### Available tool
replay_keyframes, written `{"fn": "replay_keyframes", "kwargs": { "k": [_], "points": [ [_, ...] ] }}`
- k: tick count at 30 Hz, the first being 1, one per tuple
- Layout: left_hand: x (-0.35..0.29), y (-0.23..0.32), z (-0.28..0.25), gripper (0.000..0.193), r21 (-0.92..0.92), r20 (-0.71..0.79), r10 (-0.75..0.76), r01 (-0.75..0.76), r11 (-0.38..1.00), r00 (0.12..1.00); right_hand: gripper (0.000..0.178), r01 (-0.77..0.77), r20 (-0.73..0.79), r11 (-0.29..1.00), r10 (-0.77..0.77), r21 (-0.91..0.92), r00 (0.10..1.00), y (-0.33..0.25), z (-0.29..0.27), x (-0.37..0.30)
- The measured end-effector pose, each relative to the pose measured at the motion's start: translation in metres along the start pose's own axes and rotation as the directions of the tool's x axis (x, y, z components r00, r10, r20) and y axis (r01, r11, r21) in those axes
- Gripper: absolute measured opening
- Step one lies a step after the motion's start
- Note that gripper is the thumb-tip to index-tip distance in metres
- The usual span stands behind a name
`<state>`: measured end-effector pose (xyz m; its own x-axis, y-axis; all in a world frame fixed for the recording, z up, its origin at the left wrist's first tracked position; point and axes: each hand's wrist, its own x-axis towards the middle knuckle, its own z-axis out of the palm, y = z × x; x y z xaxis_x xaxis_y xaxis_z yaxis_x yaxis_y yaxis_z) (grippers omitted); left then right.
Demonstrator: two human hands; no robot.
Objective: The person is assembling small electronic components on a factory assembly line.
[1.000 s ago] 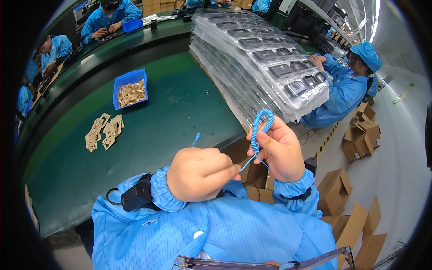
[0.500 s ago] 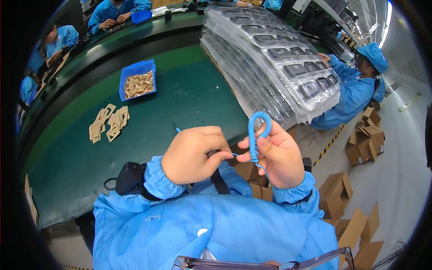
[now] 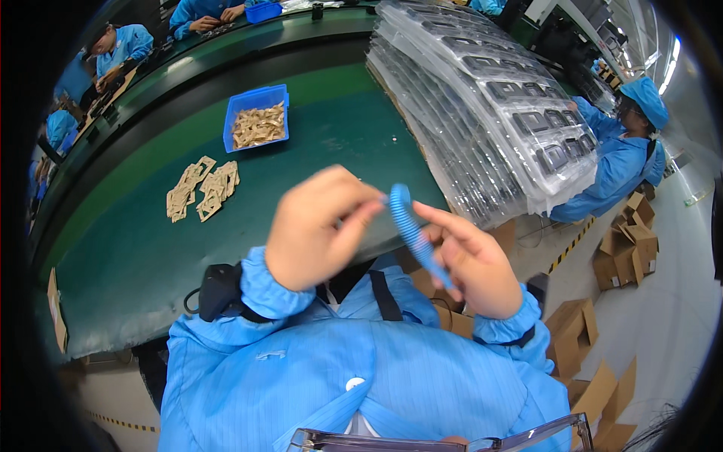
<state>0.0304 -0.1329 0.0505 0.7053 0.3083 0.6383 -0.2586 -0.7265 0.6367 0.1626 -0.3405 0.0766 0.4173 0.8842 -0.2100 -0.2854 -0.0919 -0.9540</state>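
A coiled blue cord (image 3: 411, 233) stretches between my two hands above the table's near edge, blurred by motion. My left hand (image 3: 316, 230) is closed, with thumb and forefinger pinched at the cord's upper end. Around the lower part of the coil, the fingers of my right hand (image 3: 478, 264) are curled, the forefinger reaching toward the top. The cord's thin straight ends cannot be made out.
On the green table (image 3: 120, 264) lie flat tan frame-shaped pieces (image 3: 199, 188) beside a blue bin (image 3: 277, 98) holding more. Stacked clear trays of dark parts (image 3: 489, 113) stand at right. Cardboard boxes (image 3: 621, 252) sit on the floor. Co-workers in blue (image 3: 629, 151) are nearby.
My left hand has moved up to the top of the coil. The coil has changed from an upright loop to a slanting length. The view has shifted, so the table things appear farther right.
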Motion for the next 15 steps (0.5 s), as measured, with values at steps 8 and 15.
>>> {"fn": "replay_keyframes", "kwargs": {
  "k": [8, 15],
  "points": [
    [-0.009, -0.021, -0.123, 0.029, 0.160, 0.652, -0.249, 0.192, 0.968, 0.716, 0.026, -0.303, 0.160, 0.783, 0.451, -0.543, 0.878, 0.000, -0.110, -0.066],
    [-0.053, -0.013, -0.083, 0.024, 0.144, 0.753, -0.221, 0.173, 0.974, 0.620, 0.021, -0.567, -0.358, 0.444, 0.471, -0.694, 0.806, 0.072, -0.208, -0.072]
  ]
}}
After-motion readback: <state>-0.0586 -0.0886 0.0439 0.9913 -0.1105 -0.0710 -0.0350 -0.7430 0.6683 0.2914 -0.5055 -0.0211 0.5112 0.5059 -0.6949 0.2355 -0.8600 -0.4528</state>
